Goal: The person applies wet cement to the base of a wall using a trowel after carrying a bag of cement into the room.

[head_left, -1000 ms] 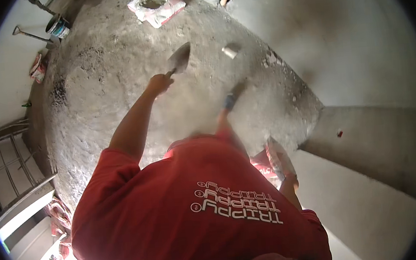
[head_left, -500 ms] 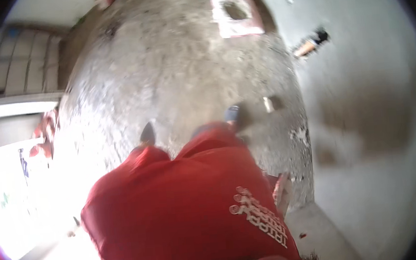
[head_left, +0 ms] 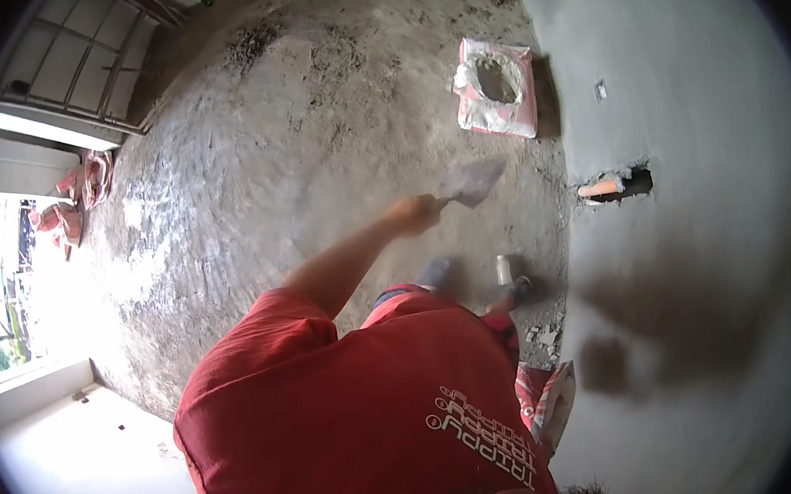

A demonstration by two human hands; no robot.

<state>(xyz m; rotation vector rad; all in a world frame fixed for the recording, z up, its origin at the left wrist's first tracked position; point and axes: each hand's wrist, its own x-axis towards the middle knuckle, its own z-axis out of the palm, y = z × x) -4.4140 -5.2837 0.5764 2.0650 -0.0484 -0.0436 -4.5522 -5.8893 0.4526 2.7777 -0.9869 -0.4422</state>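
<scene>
Above the rough grey concrete floor (head_left: 250,194), a grey-bladed metal trowel (head_left: 473,182) is held out in front of the body, gripped at its handle by the left hand (head_left: 414,213). Whether the right hand is clenched or released cannot be told, since it is hidden. Farther right, an opened pink cement sack (head_left: 496,86) lies beside the grey plastered wall (head_left: 686,127), from which an orange pipe stub (head_left: 601,188) protrudes.

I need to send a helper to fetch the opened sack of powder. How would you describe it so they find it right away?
Start at the grey plastered wall on the right and look down to where it meets the rough concrete floor. The open sack lies there, just beyond the trowel in the left hand. Unlike the closed red sacks by the doorway, its top is torn open on grey powder.
</scene>
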